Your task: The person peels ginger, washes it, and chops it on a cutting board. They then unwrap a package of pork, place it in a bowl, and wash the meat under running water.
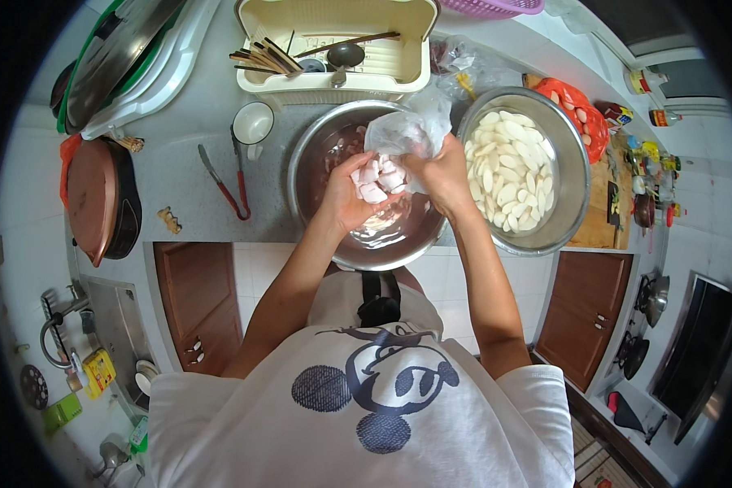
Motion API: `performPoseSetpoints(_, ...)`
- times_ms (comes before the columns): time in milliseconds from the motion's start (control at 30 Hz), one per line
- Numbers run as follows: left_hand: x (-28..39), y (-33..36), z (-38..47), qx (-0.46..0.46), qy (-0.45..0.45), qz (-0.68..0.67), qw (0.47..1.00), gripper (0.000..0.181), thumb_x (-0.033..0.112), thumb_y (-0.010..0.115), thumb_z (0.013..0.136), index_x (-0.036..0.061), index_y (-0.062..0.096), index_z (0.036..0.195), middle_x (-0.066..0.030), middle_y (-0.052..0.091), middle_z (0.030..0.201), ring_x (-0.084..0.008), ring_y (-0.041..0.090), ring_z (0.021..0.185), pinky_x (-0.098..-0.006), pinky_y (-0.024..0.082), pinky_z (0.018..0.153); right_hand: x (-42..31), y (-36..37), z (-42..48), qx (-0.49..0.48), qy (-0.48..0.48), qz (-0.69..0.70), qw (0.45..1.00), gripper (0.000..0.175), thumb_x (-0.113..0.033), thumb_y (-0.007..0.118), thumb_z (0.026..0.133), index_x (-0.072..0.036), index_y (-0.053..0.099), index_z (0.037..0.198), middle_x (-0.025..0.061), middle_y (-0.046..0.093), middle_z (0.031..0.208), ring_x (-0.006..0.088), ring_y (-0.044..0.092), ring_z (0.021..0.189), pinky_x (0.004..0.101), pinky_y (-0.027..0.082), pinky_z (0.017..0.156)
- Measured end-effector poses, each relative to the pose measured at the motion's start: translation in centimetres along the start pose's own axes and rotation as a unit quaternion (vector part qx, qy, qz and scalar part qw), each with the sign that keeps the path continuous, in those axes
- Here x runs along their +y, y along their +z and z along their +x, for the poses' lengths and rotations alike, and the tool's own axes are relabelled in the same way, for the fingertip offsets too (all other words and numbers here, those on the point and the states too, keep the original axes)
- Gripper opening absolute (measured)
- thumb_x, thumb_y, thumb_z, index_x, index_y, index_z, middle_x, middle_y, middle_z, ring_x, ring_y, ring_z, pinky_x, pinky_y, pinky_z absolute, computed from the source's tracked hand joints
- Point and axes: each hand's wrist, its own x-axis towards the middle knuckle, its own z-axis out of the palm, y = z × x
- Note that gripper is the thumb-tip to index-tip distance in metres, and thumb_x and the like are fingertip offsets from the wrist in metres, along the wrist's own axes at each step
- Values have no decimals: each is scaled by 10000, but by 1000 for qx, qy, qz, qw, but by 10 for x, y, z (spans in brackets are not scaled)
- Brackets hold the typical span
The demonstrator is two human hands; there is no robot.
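Over a wide metal basin (302, 189) of reddish water, my left hand (349, 198) cups a pile of pale pinkish-white chunks (375, 180), which look like raw meat or fat. My right hand (439, 174) grips a clear plastic bag (412, 128) just right of the chunks, its fingers partly hidden by the bag. Some pinkish pieces show in the water at the basin's left side. Close by on the right, a second metal basin (570, 183) holds many pale oval slices (509, 171).
Behind the basins stands a cream drainer box (335, 91) with chopsticks and a ladle. Red-handled tongs (226, 189), a white mug (253, 122) and a ginger piece (169, 219) lie left. A wooden board (598, 201) and a red net bag (576, 116) are at right.
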Motion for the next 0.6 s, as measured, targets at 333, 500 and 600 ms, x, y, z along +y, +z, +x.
performPoseSetpoints(333, -8, 17, 1, 7, -13, -12, 1000, 397, 288, 544, 934, 96, 524, 1281, -118, 545, 1309, -369, 492, 1229, -647, 340, 1024, 10, -31, 0, -74, 110, 154, 979, 209, -94, 546, 954, 1, 602, 1132, 79, 678, 981, 134, 652, 870, 264, 534, 712)
performPoseSetpoints(500, -12, -14, 6, -45, 2, -34, 998, 396, 308, 508, 967, 111, 498, 1311, -128, 526, 1328, -384, 470, 1246, -650, 356, 1011, 9, -24, -3, -29, 149, 241, 959, 188, -133, 548, 961, -23, 613, 1099, 65, 677, 934, 115, 629, 826, 261, 517, 658)
performPoseSetpoints(600, -10, -19, 3, -21, -4, -8, 1000, 417, 356, 511, 970, 121, 496, 1314, -118, 537, 1315, -367, 479, 1236, -626, 365, 1012, 16, -23, -4, -23, 133, 229, 964, 181, -133, 554, 956, -27, 613, 1091, 56, 673, 908, 113, 618, 787, 266, 505, 634)
